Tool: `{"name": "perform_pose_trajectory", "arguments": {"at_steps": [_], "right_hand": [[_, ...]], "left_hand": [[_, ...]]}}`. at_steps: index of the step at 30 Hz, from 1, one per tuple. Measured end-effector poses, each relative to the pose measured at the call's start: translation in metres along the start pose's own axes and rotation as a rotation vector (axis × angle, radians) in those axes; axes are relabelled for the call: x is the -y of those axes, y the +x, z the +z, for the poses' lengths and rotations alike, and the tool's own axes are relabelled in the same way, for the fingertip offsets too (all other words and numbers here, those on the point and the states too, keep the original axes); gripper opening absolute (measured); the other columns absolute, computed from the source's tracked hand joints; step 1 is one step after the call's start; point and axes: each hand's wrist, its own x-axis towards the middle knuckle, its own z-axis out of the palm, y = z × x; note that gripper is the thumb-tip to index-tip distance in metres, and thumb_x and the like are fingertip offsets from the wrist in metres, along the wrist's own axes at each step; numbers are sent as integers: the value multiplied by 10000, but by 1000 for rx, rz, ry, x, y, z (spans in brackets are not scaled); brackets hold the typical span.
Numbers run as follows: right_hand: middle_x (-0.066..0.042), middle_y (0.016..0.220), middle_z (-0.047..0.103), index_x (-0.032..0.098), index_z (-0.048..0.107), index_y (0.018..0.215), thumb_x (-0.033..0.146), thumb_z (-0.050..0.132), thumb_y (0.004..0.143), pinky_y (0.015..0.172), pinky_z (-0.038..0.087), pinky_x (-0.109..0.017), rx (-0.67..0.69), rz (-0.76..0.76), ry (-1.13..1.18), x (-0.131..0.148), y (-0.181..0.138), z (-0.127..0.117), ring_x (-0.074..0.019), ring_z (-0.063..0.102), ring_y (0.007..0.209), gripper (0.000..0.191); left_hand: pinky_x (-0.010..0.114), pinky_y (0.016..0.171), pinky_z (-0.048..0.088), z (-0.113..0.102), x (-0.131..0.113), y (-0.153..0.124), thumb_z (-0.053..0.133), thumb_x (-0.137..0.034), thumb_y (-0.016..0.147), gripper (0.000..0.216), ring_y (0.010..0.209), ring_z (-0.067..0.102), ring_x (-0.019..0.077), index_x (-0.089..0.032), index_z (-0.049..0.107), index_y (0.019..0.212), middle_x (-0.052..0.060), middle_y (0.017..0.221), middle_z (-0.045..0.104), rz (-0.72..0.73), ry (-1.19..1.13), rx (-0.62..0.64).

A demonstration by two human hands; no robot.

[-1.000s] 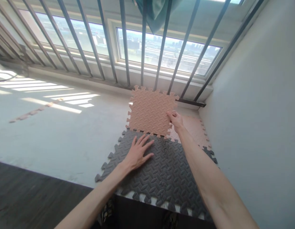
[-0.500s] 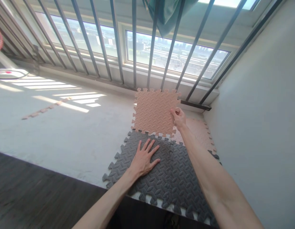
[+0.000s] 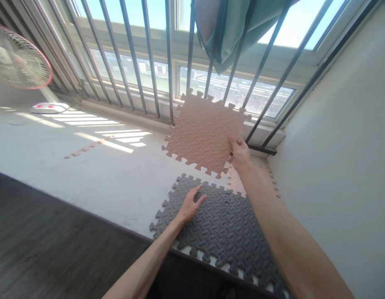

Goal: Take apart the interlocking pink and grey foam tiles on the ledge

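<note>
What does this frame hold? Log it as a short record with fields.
Setting: raised concrete ledge by barred window
Left hand: flat on grey foam puzzle mat
Right hand: pinching edge of pink foam puzzle mat, lifted and tilted
Also laid: second pink mat, partly hidden behind arm
Nearby: standing fan, teal cloth on bars

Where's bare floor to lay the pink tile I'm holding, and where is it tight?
Bare pale floor runs left of the grey tiles toward the fan, and between them and the window bars. The right corner is crowded: a laid pink tile, the wall, right hand gripping the lifted pink tile, left hand on grey.
</note>
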Motion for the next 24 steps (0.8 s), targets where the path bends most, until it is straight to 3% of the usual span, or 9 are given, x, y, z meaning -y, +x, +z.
{"name": "perform_pose_trajectory", "arguments": {"at_steps": [2,4,7,10,12,14,17,20,24], "right_hand": [[-23,964,806,268,639,970,678,939,597,581,568,-314,-69,96,12,-7,-35,0,-225,745,835,631],[-16,928,799,271,620,931,672,933,591,568,574,-318,-66,178,10,-21,-72,7,-231,751,817,611],[-32,947,816,279,629,935,696,893,612,656,641,-379,29,257,-49,-39,-125,28,-267,784,870,589],[-90,1091,841,292,703,1052,687,805,729,921,671,-514,138,232,-211,-45,-178,28,-320,799,1074,520],[-110,1192,831,332,742,1127,634,741,829,1079,616,-601,200,125,-412,-45,-216,1,-348,779,1172,425],[-76,1305,797,422,766,1176,575,669,932,1167,565,-622,315,0,-712,-49,-256,-46,-351,740,1261,303],[-96,1487,712,344,760,1330,548,595,997,1261,493,-616,401,-123,-1074,-68,-312,-126,-350,635,1438,424],[-133,1698,529,248,640,1539,578,548,1030,1302,432,-633,410,-170,-1321,-93,-348,-175,-369,482,1588,613],[-102,1788,393,279,504,1653,574,450,1087,1342,366,-618,434,-195,-1499,-109,-362,-181,-335,359,1664,640]], "left_hand": [[532,1270,472,-13,-12,-7,593,-712,970,669,1465,632,300,-363,556,1540,117,1630,615,-117,-447,-188],[463,1144,582,-30,-23,-20,669,-715,927,663,1343,715,265,-384,533,1484,100,1548,670,-160,-722,-358],[318,860,644,-67,-29,-43,910,-568,750,627,1047,778,192,-374,581,1247,19,1165,768,-213,-780,-590],[225,685,584,-129,-22,-59,969,-385,670,610,794,703,123,-335,579,1137,-48,886,676,-230,-741,-770],[197,646,559,-186,-14,-66,921,-308,719,541,722,651,98,-306,583,1141,-54,838,645,-234,-667,-870],[182,609,533,-247,-5,-70,851,-247,781,450,680,625,85,-280,583,1141,-50,834,642,-288,-538,-988],[199,592,538,-322,6,-73,794,-181,813,357,630,604,79,-248,569,1082,-58,823,616,-420,-370,-1167],[226,531,494,-359,18,-75,795,-170,807,343,574,553,95,-228,518,1001,-72,740,561,-521,-324,-1233],[282,518,486,-369,31,-76,785,-184,793,346,571,536,136,-232,447,846,-66,645,510,-619,-250,-1192]]}}
